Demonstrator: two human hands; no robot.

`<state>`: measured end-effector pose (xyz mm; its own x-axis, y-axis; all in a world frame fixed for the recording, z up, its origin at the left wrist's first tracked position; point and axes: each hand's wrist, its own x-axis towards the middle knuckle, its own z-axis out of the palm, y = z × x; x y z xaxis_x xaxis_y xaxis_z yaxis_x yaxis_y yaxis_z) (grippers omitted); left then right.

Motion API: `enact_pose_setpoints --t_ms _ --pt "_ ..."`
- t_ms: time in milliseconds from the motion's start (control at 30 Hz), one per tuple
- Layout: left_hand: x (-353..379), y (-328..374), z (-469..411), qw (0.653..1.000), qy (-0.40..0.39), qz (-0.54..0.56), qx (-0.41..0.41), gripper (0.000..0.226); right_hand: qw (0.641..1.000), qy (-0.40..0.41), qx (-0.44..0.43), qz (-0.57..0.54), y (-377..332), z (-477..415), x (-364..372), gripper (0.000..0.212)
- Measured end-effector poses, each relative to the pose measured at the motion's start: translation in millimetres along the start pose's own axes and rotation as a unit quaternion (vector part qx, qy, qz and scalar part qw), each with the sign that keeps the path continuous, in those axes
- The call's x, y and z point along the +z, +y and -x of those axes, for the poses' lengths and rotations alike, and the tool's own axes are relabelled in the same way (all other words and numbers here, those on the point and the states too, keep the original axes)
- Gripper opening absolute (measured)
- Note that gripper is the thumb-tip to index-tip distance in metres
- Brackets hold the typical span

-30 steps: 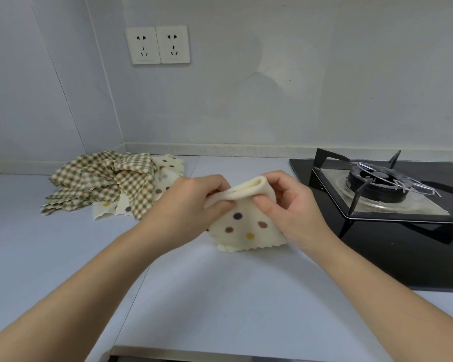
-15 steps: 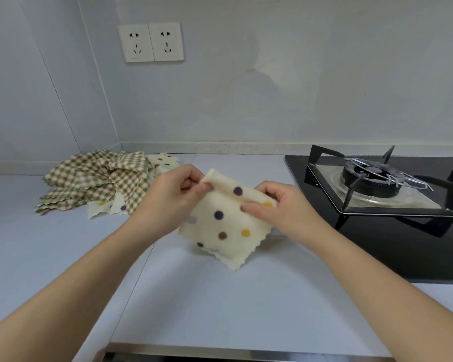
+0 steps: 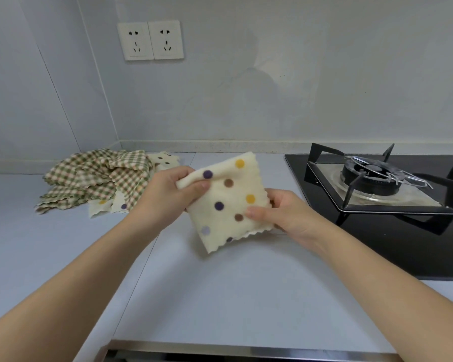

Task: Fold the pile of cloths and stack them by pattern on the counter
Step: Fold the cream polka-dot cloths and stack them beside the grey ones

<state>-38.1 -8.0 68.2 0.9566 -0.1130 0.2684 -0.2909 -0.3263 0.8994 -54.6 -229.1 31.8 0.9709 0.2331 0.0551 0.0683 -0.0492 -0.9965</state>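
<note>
A folded cream cloth with coloured dots (image 3: 226,202) is held tilted just above the counter (image 3: 220,296), its scalloped lower edge near the surface. My left hand (image 3: 168,197) pinches its upper left corner between thumb and fingers. My right hand (image 3: 280,215) grips its right edge, thumb on the front. At the back left lies a loose pile: green checked cloths (image 3: 94,178) on top, with cream dotted cloths (image 3: 165,159) peeking out beneath and behind.
A black gas hob (image 3: 377,231) with a burner and pan support (image 3: 372,176) fills the right side of the counter. Two wall sockets (image 3: 151,40) sit above the pile. The counter's metal front edge (image 3: 246,351) runs along the bottom.
The dotted cloth was bunched between both hands; it has been turned and spread into a flat folded square. My left hand has risen with its corner, my right hand has slid down its right edge.
</note>
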Motion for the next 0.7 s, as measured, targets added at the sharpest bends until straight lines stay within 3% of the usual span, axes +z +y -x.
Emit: enact_pose_setpoints --t_ms 133,267,367,467,567,700 --pt "-3 -12 -1 0.989 -0.127 -0.054 -0.054 0.007 0.989 0.088 -0.034 -0.115 1 -7 -5 0.019" --pt "0 -12 4 0.969 -0.219 -0.100 -0.059 0.027 0.977 0.095 -0.063 -0.178 0 -8 -6 0.027" --pt "7 -8 5 0.985 -0.171 -0.003 -0.022 0.024 0.983 0.091 -0.076 -0.142 1 -6 -2 0.031" --pt "8 -5 4 0.993 -0.107 0.039 -0.003 0.017 0.983 0.107 -0.113 -0.097 2 -4 3 0.016" --pt "7 -3 6 0.986 -0.165 -0.010 -0.005 0.016 0.967 0.161 -0.198 -0.001 -2 -2 7 0.009" --pt "-5 6 4 0.982 -0.175 0.034 0.068 0.044 0.942 0.180 -0.266 0.099 -5 1 4 0.014"
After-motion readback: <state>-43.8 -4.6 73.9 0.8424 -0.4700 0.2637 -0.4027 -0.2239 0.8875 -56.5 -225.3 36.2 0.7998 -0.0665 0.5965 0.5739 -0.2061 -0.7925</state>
